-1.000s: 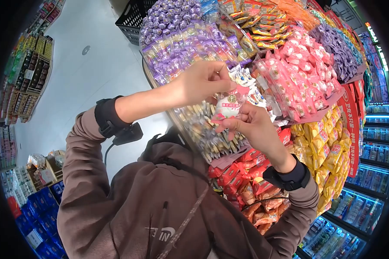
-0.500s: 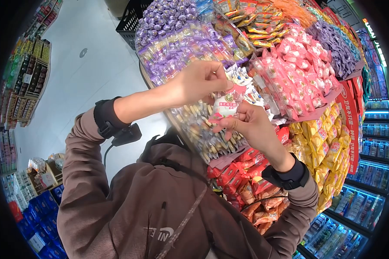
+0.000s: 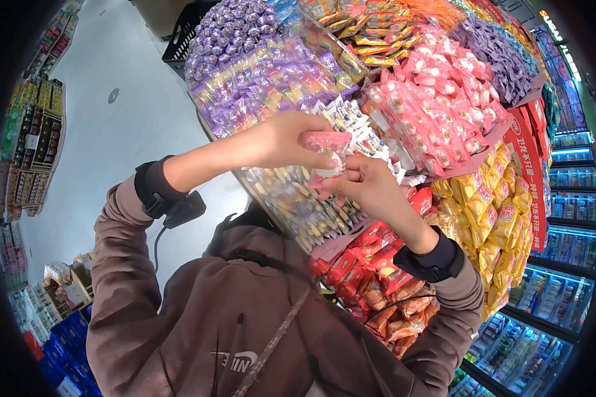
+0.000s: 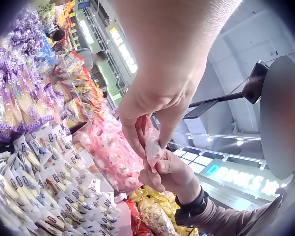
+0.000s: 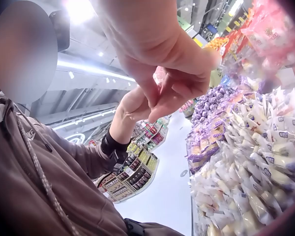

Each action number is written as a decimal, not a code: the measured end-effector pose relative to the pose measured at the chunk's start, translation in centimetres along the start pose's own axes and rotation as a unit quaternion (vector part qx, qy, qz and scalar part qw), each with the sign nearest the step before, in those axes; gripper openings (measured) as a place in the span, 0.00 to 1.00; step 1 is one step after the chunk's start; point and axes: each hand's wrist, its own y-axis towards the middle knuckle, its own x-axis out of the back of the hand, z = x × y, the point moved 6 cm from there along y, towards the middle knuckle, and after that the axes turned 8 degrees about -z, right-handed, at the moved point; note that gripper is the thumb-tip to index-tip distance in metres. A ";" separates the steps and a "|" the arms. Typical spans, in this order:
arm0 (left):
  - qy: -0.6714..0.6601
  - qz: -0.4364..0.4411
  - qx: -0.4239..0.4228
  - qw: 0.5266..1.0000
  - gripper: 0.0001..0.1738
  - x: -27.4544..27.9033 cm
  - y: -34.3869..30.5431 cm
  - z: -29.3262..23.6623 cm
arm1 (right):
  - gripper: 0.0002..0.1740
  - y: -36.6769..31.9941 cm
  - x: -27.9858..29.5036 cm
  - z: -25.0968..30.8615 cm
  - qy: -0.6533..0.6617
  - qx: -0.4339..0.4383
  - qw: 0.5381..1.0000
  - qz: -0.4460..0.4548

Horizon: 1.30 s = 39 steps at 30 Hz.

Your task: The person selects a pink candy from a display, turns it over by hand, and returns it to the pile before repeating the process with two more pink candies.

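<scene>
A small pink and white wrapped sweet is held between both hands over the candy display, and shows too in the left wrist view. The left hand grips its upper part, thumb across the front and fingers behind. The right hand pinches its lower edge between thumb and fingers. In the right wrist view the right hand hides most of the sweet. White-wrapped sticks and clear-wrapped pieces lie in the display below the hands.
Pink bags lie to the right, yellow bags and red packets nearer. Purple sweets stand at the back beside a black basket. Shelves line the far left; lit coolers stand at right.
The left hand has turned and come down over the sweet, which is now more covered and tilted. Both hands have shifted slightly left in the head view, and the display has shifted left too.
</scene>
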 end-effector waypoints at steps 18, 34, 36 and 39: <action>0.133 -0.187 -0.316 0.921 0.10 1.1 16.0 -2.5 | 0.22 4.4 14.3 6.6 -0.574 0.181 0.743 -0.294; 0.423 0.046 -0.281 0.860 0.12 -3.3 21.3 -0.7 | 0.23 4.1 14.9 5.1 -0.581 0.115 0.758 -0.273; 0.414 0.041 -0.303 0.857 0.12 -3.5 21.3 -0.7 | 0.23 3.7 14.9 5.1 -0.572 0.132 0.761 -0.276; 0.397 0.069 -0.237 0.884 0.11 -4.0 22.0 0.3 | 0.24 2.6 15.8 5.0 -0.558 0.135 0.765 -0.290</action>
